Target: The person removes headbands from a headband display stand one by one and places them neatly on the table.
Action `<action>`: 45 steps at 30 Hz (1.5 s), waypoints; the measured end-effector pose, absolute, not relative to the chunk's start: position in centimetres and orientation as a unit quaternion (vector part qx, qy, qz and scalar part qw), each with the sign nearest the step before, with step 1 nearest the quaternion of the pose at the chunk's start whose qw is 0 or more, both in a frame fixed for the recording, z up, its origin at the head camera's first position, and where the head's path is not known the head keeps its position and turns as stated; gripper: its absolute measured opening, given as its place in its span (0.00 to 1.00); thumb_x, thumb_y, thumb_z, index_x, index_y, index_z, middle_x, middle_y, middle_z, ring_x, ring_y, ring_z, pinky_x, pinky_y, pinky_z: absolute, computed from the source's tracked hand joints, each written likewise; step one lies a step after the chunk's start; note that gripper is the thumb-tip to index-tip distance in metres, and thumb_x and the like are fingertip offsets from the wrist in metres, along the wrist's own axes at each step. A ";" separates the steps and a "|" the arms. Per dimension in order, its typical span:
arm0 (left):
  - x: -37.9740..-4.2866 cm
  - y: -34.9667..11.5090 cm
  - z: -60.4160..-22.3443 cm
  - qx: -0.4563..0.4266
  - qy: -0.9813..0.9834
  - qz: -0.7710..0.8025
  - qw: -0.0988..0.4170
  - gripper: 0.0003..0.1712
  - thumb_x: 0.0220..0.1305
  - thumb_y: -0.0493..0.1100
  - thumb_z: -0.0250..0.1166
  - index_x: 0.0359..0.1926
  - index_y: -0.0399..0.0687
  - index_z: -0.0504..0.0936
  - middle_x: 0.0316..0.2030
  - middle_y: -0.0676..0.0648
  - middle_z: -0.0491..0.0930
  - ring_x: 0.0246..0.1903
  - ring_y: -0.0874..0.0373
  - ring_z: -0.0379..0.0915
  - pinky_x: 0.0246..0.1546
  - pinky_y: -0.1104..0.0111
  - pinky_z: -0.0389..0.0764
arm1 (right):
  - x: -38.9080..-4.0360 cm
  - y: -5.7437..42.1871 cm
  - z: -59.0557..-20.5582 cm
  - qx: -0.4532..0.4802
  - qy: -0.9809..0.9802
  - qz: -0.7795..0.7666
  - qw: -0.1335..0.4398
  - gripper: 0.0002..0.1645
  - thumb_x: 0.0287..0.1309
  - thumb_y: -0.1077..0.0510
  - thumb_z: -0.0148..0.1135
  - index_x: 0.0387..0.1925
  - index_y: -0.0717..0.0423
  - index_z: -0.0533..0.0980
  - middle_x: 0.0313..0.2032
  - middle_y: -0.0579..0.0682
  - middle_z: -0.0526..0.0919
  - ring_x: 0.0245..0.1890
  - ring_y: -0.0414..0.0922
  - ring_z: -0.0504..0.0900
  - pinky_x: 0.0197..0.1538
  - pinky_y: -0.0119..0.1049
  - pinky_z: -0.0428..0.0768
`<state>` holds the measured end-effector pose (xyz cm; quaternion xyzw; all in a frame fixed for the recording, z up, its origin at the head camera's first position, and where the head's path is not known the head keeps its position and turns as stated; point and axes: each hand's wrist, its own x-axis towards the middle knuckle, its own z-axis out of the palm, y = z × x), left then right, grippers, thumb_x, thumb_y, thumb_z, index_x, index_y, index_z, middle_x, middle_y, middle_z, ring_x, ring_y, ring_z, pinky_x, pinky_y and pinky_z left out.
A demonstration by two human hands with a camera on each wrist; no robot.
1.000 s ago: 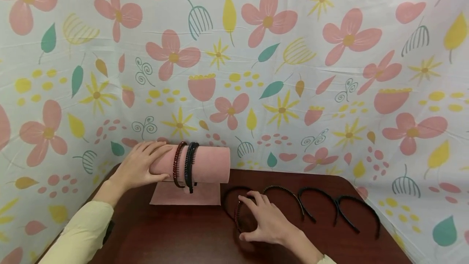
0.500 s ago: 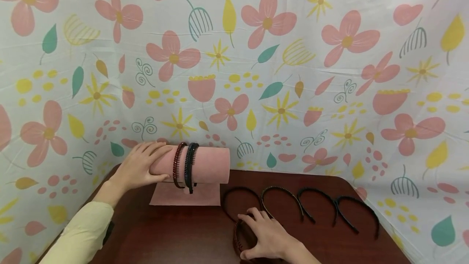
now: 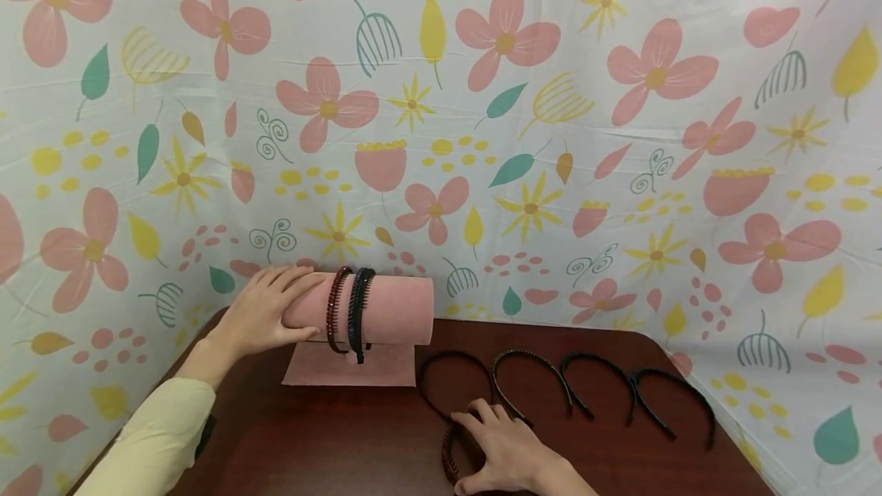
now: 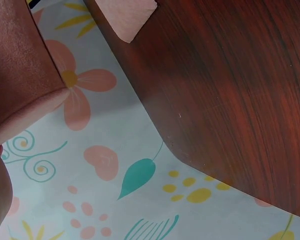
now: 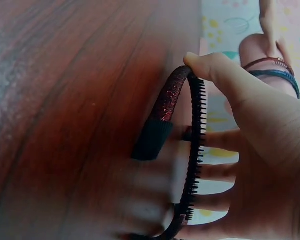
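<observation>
In the head view my left hand grips the left end of a pink cylindrical headband stand, thumb in front and fingers over the top. A red headband and a dark blue headband, both toothed, sit side by side around the cylinder. My right hand, low in front of the stand, holds a glittery dark red headband between thumb and fingers. Its inner teeth and one black-wrapped end show in the right wrist view. The left wrist view catches one end of the pink cylinder.
Several headbands lie in a row on the dark wooden table: a thin dark one, a gold-studded one and black ones farther right. A floral cloth hangs right behind the table.
My right hand has come down toward the near side of the table with the red headband, uncovering the thin dark and gold-studded headbands. My left hand and the stand have stayed put.
</observation>
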<state>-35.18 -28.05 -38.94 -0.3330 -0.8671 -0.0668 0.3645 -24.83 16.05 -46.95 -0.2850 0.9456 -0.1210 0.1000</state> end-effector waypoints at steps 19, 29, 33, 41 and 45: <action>-35.2 -28.0 -39.0 -0.333 -0.864 -0.060 0.372 0.49 0.44 0.69 0.72 0.67 0.58 0.73 0.61 0.44 0.75 0.58 0.42 0.71 0.60 0.42 0.67 | -24.8 16.2 -46.8 -0.272 0.940 -0.170 0.115 0.56 0.46 0.23 0.64 0.73 0.42 0.63 0.71 0.57 0.62 0.70 0.69 0.62 0.50 0.75 0.70; -35.1 -27.9 -38.9 -0.336 -0.862 -0.060 0.375 0.48 0.45 0.68 0.72 0.67 0.57 0.74 0.61 0.43 0.76 0.58 0.42 0.71 0.58 0.40 0.69 | -24.9 16.0 -46.1 -0.275 0.951 -0.129 0.055 0.32 0.56 0.34 0.66 0.59 0.41 0.77 0.53 0.42 0.78 0.48 0.49 0.80 0.40 0.47 0.81; -35.1 -27.9 -38.9 -0.333 -0.863 -0.059 0.374 0.49 0.44 0.68 0.72 0.67 0.57 0.74 0.61 0.43 0.76 0.58 0.42 0.71 0.58 0.41 0.69 | -24.8 16.2 -46.1 -0.278 0.951 -0.130 0.037 0.29 0.57 0.36 0.66 0.57 0.42 0.78 0.52 0.41 0.78 0.50 0.48 0.79 0.40 0.46 0.82; -35.2 -28.0 -39.0 -0.332 -0.864 -0.057 0.374 0.50 0.43 0.69 0.72 0.68 0.58 0.73 0.61 0.43 0.76 0.58 0.42 0.71 0.59 0.41 0.68 | -25.2 15.7 -44.7 -0.281 0.949 -0.144 -0.013 0.27 0.60 0.41 0.65 0.58 0.45 0.78 0.52 0.42 0.79 0.52 0.51 0.80 0.43 0.49 0.83; -35.1 -27.9 -39.1 -0.333 -0.864 -0.058 0.374 0.50 0.43 0.69 0.73 0.68 0.58 0.73 0.62 0.43 0.76 0.58 0.41 0.71 0.58 0.41 0.69 | -25.6 15.4 -43.8 -0.286 0.946 -0.142 -0.048 0.25 0.60 0.42 0.65 0.57 0.44 0.78 0.52 0.43 0.80 0.47 0.46 0.80 0.38 0.40 0.81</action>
